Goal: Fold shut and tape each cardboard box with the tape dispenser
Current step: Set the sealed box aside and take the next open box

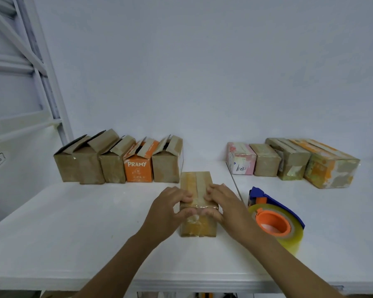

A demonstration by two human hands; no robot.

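Wide white table (pixel 73 233) under me: open-flapped boxes (pixel 116 166) back left, closed boxes (pixel 293 162) back right. Centre, the taped box (pixel 196 179), tape dispenser (pixel 276 220) just right (cutter end unclear). My left hand (pixel 166 209) and right hand (pixel 226 203) clamp its near end, hiding that edge.

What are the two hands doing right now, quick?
Left hand: grips the box, fingers on top, thumb on its front.
Right hand: grips the same box the same way.
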